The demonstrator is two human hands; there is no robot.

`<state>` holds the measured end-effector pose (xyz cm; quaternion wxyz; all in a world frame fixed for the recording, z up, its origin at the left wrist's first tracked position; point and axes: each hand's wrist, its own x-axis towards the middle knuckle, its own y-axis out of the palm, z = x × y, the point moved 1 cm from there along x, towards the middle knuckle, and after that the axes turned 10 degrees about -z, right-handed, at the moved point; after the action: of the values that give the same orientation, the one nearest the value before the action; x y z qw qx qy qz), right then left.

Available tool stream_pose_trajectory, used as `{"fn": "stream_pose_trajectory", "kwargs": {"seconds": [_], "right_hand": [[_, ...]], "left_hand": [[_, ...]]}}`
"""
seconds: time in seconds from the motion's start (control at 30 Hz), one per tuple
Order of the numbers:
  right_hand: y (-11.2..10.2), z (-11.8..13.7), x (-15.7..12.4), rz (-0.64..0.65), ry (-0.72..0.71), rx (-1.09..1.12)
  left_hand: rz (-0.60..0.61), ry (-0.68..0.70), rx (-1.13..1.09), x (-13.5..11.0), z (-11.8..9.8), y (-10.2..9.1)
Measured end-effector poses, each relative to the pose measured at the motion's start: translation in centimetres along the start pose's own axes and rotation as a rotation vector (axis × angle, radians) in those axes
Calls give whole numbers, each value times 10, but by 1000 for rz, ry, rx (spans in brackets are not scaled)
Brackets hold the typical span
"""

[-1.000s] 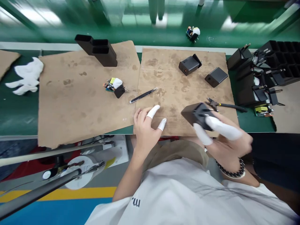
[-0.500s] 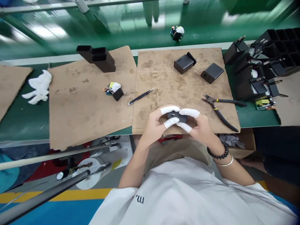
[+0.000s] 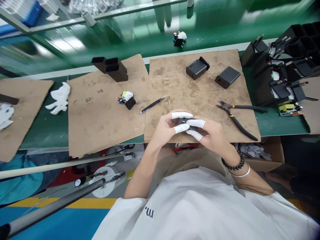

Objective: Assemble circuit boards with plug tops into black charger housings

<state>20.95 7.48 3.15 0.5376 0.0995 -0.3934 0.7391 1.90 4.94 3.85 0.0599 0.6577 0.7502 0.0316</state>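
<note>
We see a green tabletop (image 3: 277,126) running across the scene, most of it under stained cardboard: a left sheet (image 3: 100,123) and a right sheet (image 3: 172,86) that meet just left of the hands. Off the right sheet's far side, we have a crowded cluster of black cases (image 3: 262,80), several with metal pins showing. Over the near edge of the right sheet, we hold both hands close together. The left hand (image 3: 163,130) is curled and pinches a small black piece (image 3: 181,122) between thumb and index finger; the right hand (image 3: 212,131) grips the same piece from the other side, so it sits between the two — mostly hidden by white finger covers (image 3: 178,115). To the right of them we find pliers (image 3: 227,107), lying with handles spread. Two black sleeves (image 3: 116,71) stand at the back of the left sheet, while a capped case (image 3: 196,70) and a plain case (image 3: 228,77) lie on the right one. Smaller still, we notice one circuit assembly (image 3: 127,98) on the left sheet and another assembly (image 3: 179,38) beyond the white strip (image 3: 212,53). Slimmest of all are the tweezers (image 3: 152,105), slanting across the seam.
</note>
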Motion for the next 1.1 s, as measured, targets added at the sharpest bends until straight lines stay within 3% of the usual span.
{"fn": "stream_pose_trajectory", "kwargs": {"seconds": [0.1,0.43,0.57,0.67,0.73,0.83,0.9,0.97,1.03,1.1], "right_hand": [[3,0,2,-37,-73,-55],[3,3,4,-34,-25,-14],[-1,9,9,-43,-101,-23],[-8,14,8,-168,-193,-106],[-11,15,6,-300,-217,-197],[-10,12,2,-290,-184,-304],[-9,10,0,-281,-170,-305],[-7,6,-1,-367,-149,-297],[-4,-2,-4,-439,-101,-338],[1,-11,-7,-405,-20,-350]], "left_hand": [[31,7,-34,-1,4,-5],[-63,-70,-132,-3,14,-7],[46,-63,-42,-2,-6,-13],[92,41,140,9,-37,-32],[-10,205,264,34,-57,-51],[-230,404,461,103,-75,-77],[-338,417,626,159,-75,-87],[-436,400,718,211,-70,-91],[-440,374,727,251,-62,-90],[-435,318,770,276,-57,-87]]}}
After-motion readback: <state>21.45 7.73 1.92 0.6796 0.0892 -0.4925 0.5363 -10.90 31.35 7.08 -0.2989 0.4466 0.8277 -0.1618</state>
